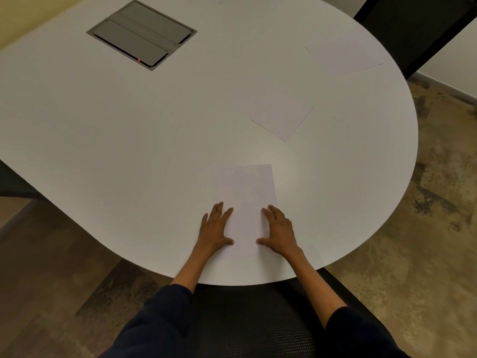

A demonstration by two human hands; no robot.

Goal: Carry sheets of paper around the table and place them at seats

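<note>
The sheet of paper (245,192) lay flat at the worktop's (129,151) near edge. The left hand (216,228) and right hand (277,232) pressed its long sides, fingers straight, gripping nothing. Light, floppy and probably slippery, it seemed best slid to the rim and pinched at an edge.

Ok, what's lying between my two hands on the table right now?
A white sheet of paper, seen in the head view. The left hand and right hand rest flat on its two side edges.
</note>
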